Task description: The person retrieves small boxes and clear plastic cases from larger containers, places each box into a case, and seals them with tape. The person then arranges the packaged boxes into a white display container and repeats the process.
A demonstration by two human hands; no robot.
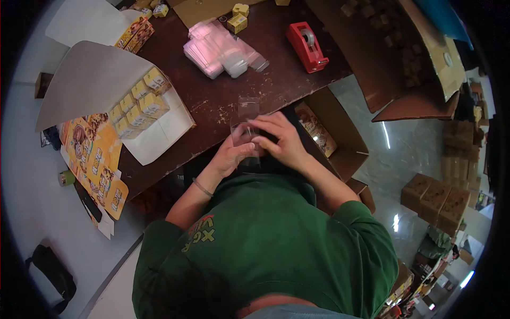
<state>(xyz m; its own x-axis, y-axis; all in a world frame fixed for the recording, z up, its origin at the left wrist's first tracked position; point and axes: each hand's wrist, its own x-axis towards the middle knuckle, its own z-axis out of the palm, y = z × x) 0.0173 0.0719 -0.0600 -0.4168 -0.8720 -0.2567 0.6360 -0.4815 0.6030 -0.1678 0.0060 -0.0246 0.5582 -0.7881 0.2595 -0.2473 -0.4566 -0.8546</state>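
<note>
A clear plastic box, thin-walled and see-through with its flaps sticking out, is held upright between both hands at the table's near edge. My left hand is closed around its lower left side. On the other side, my right hand has its fingers and thumb bent against the box's right side. Nothing shows inside the box. Beyond the hands lies a pile of flat clear plastic boxes with a pinkish tint. A red tape dispenser stands to the right of that pile.
At left, an open white carton holds rows of small yellow boxes. Orange printed cardboard lies beyond it. A large open carton is at upper right, and another open carton stands right of my right arm. Brown cartons sit on the floor.
</note>
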